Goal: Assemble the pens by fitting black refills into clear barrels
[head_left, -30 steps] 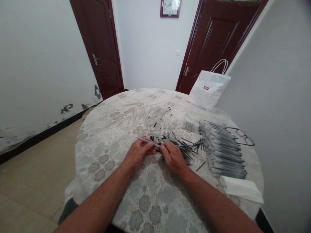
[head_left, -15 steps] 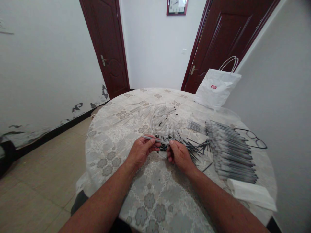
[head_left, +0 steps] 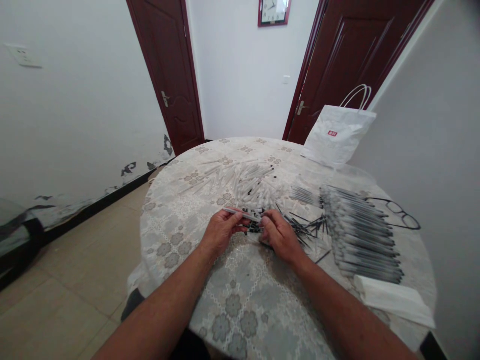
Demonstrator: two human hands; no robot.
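Farther apart than before, your left hand (head_left: pixel 220 232) and right hand (head_left: pixel 281 237) pinch a slim tube (head_left: pixel 230 210), likely to steady it.

Ahead of you, wall clock (head_left: pixel 275 12): 8, 7, 6, 5 legible. On your right, white bag (head_left: pixel 342 147): red label (head_left: pixel 332 133), pale characters too small to read.

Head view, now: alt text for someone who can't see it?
A person's left hand and right hand hold a thin pale tube between them over a patterned tablecloth. Beyond lies a heap of pale tubes, with scattered black rods by the right hand. Farther right: aligned pen-like sticks, eyeglasses and a white bag.
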